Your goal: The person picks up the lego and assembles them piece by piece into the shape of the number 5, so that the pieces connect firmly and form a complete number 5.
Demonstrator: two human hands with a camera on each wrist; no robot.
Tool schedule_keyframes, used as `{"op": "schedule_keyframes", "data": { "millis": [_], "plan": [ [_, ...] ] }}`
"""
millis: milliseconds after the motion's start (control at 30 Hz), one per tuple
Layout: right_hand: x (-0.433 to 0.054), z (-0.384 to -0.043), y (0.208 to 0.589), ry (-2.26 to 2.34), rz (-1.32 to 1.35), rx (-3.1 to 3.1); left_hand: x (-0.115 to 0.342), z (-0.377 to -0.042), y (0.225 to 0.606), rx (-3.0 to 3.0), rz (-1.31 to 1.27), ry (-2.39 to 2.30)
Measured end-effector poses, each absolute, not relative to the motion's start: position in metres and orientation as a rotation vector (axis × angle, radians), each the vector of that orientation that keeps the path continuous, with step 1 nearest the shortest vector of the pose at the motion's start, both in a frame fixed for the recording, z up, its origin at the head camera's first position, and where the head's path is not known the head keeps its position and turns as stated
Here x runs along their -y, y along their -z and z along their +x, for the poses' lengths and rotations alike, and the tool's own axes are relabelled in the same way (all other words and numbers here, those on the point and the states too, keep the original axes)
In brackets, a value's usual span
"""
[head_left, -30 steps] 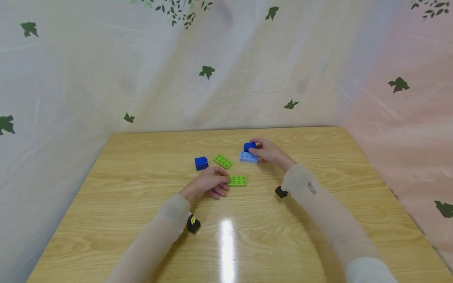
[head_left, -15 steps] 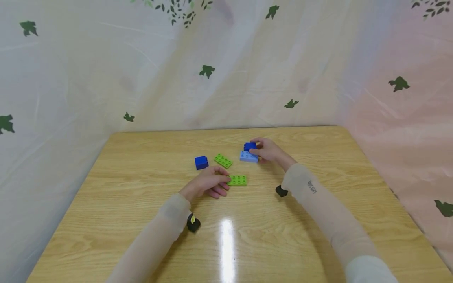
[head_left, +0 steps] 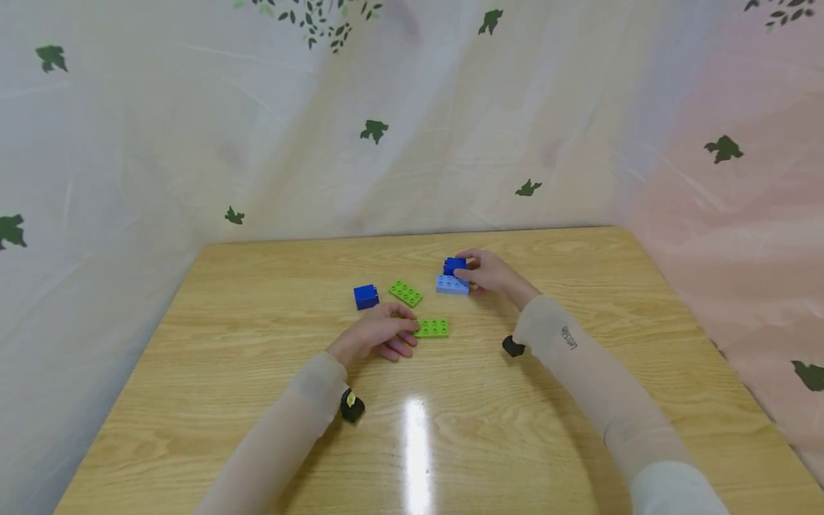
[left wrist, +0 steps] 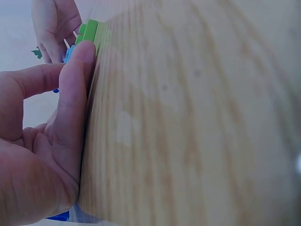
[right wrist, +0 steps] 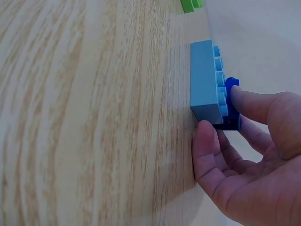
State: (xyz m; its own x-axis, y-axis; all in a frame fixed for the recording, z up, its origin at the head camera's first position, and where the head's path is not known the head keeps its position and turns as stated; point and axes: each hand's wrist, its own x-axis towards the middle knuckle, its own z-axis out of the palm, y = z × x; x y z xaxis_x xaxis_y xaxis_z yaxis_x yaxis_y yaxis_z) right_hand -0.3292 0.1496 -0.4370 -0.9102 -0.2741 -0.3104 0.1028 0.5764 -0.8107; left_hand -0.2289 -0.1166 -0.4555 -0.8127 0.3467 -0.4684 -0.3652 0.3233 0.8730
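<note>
In the head view, my right hand (head_left: 491,273) grips a dark blue toy building brick (head_left: 453,266) between thumb and index finger. That brick is right behind a light blue studded brick (head_left: 453,285), partly hidden by it in the right wrist view, where my lower fingertips (right wrist: 205,136) lie at the light blue brick's (right wrist: 203,77) near end. My left hand (head_left: 381,330) has its thumb and index finger round the left end of a flat bright green brick (head_left: 434,328). The left wrist view shows this green brick (left wrist: 92,32) just past my fingers, its held end hidden.
A second green brick (head_left: 405,293) lies angled between the two hands, farther back. Another dark blue brick (head_left: 366,297) lies on its side beyond my left hand. The wooden table (head_left: 257,315) ends at a patterned cloth backdrop (head_left: 290,164).
</note>
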Motion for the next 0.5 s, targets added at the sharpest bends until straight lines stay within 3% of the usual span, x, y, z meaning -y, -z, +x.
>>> {"op": "schedule_keyframes", "data": {
  "millis": [500],
  "plan": [
    [-0.1532,-0.3234,0.4378,1.361,-0.110,-2.394,0.1157,-0.2248,0.4545,-2.002,-0.010,-1.548]
  ]
}}
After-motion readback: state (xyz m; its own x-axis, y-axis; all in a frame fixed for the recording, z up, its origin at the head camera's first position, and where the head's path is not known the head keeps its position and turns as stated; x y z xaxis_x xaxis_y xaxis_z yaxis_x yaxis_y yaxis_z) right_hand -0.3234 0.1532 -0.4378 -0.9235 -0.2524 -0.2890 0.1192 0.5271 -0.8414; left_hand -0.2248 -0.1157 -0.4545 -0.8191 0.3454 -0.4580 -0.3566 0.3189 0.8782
